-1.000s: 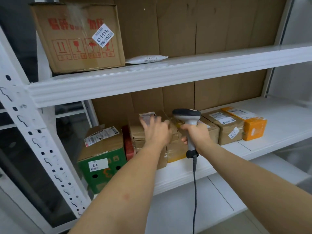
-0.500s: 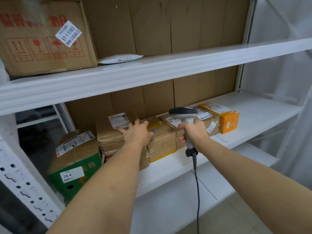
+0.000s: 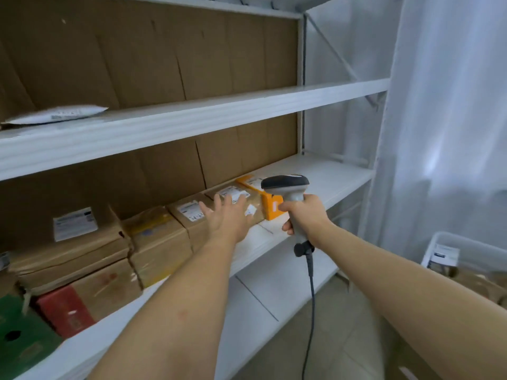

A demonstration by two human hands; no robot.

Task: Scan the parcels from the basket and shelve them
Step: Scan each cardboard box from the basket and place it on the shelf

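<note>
Head view of a white metal shelving unit [image 3: 192, 124] backed with brown cardboard. The right hand [image 3: 304, 215] grips the grey handle of a barcode scanner [image 3: 286, 187], fingers curled round it, the dark head pointing left and its black cable [image 3: 310, 297] hanging down toward the floor. The left hand [image 3: 227, 218] is spread flat with straight fingers, holding nothing, in front of a row of brown parcels [image 3: 189, 215] on the middle shelf; whether the fingertips touch the cardboard is unclear from this angle. At the right end of that row stands an orange box [image 3: 270, 207], partly hidden behind the scanner. Further left lie larger brown cartons [image 3: 74, 242], a red box [image 3: 63, 311] and a green box [image 3: 22, 344] at the near left corner. A white padded mailer [image 3: 57, 115] lies on the upper shelf, far left. At the right edge, near a white curtain [image 3: 452, 105], a white basket [image 3: 466, 242] holds more parcels.
</note>
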